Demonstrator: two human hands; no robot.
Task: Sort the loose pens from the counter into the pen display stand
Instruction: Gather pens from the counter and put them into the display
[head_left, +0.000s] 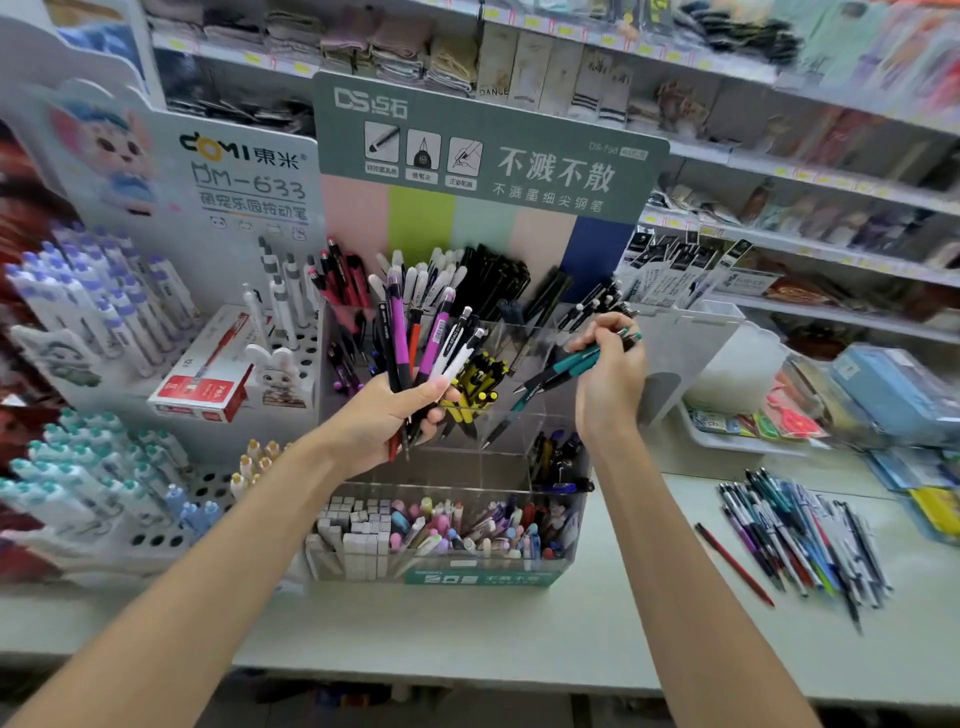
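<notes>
Teal pens (566, 366) pinched tips-down in my right hand (610, 374) above the clear pen display stand (452, 566), left hand (387, 421) gripping a fanned bundle (421, 343), so I should steer them squarely into one compartment, more loose pens (800, 530) lying on the tabletop (519, 623).

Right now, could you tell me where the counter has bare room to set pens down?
Bare counter runs along the front edge, before the pen display stand, and between it and the loose pens. Crowded: the pile's side and the white rack at left.
</notes>
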